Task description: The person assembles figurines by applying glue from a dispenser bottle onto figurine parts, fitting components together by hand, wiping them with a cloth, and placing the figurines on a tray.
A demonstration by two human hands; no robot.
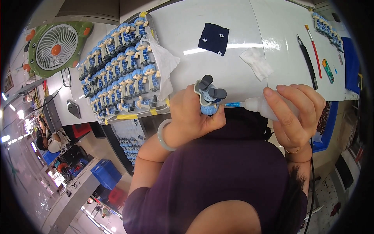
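My left hand [189, 113] is closed around a small figurine [209, 95] with blue hair and dark shoes, held upside down so its feet point up. In my right hand [298, 113] is a white squeeze bottle [255, 104] with a blue needle tip [233, 104]. The thin needle reaches left to the figurine, close by its blue hair; I cannot tell whether it touches. To the left, a tray [134, 116] edged with yellow tape holds rows of similar blue-haired figurines [124, 60].
Beyond my hands lie a dark patterned cloth [214, 39] and a white wipe [256, 63]. At right are a black-handled tool [307, 62], a red brush [314, 50], a green cutter [327, 71] and more figurines [327, 31]. A green fan [58, 48] and a phone [73, 109] sit left.
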